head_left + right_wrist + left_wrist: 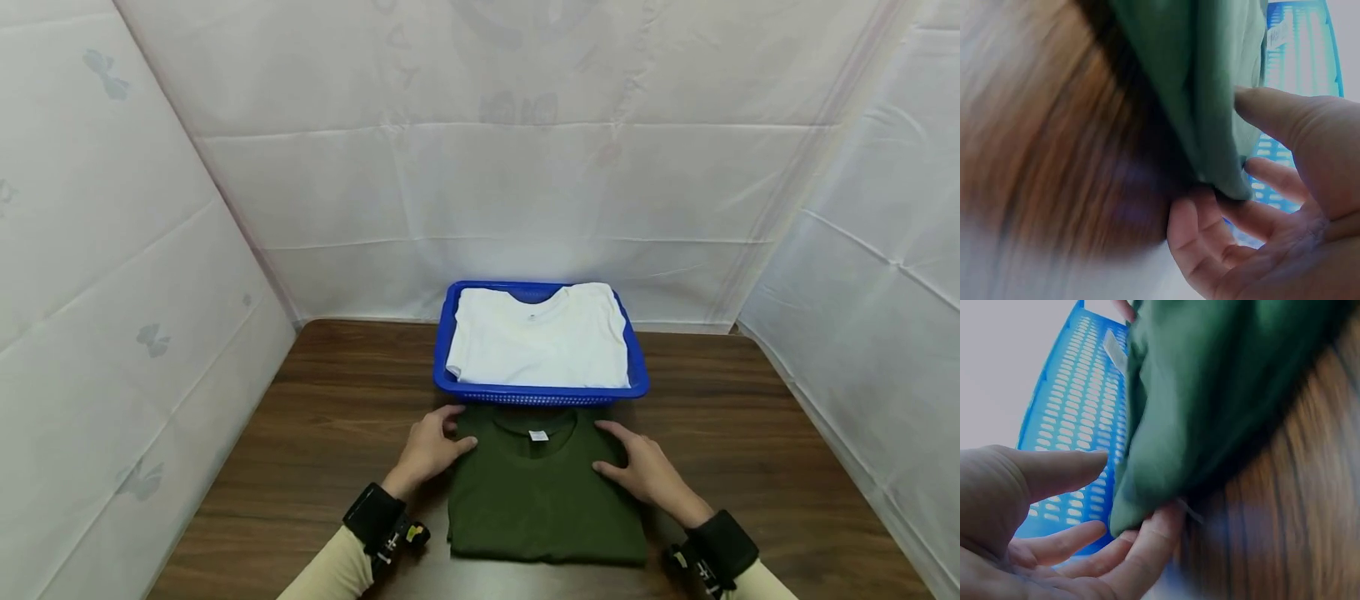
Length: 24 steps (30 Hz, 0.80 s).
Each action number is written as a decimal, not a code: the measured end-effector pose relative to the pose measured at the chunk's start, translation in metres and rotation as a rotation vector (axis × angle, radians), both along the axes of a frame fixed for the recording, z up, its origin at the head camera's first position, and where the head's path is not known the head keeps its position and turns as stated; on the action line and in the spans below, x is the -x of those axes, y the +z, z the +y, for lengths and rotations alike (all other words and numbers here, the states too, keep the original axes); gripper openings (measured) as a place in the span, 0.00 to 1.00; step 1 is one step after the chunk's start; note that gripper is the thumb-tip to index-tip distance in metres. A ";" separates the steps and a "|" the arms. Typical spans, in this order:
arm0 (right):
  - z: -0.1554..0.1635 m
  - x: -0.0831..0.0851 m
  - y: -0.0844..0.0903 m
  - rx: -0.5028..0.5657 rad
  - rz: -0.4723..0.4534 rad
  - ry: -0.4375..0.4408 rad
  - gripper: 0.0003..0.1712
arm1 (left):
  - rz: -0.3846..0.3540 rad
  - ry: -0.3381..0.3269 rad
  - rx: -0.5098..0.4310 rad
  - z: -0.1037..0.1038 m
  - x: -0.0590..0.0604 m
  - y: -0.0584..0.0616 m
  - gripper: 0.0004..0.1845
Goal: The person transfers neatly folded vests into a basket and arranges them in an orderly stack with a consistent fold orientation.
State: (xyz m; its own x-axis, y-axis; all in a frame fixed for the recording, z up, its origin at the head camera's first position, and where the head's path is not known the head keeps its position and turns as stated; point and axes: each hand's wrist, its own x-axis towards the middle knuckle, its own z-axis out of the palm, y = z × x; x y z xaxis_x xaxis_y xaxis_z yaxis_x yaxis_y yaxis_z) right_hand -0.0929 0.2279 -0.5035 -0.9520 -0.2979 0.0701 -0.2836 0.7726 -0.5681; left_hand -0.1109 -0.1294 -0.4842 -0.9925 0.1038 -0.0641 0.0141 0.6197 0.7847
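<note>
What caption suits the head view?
Both hands, left and right, grasp a folded green shirt before a blue basket.

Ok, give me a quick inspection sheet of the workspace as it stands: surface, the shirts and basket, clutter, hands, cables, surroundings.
Surface: dark wood table.
Job's things: folded green shirt lies flat by the near edge; blue basket behind it holds a folded white shirt.
Clutter: nothing seen.
Hands: left hand and right hand at the green shirt's upper corners, fingers slipped under its edges, thumbs above.
Cables: nothing seen.
Surroundings: white sheeting on three sides.
</note>
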 end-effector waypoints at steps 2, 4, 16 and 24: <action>-0.002 -0.002 -0.001 0.002 -0.002 -0.001 0.36 | -0.012 0.001 -0.016 0.002 -0.003 -0.001 0.30; -0.003 -0.003 -0.002 0.012 -0.008 -0.002 0.35 | -0.033 0.003 -0.040 0.003 -0.004 -0.001 0.30; -0.010 0.000 0.000 0.104 0.075 -0.063 0.31 | -0.142 -0.162 -0.315 -0.006 -0.005 -0.006 0.21; -0.006 0.003 0.004 0.126 -0.035 -0.026 0.27 | -0.175 -0.339 -0.376 -0.019 -0.007 -0.009 0.17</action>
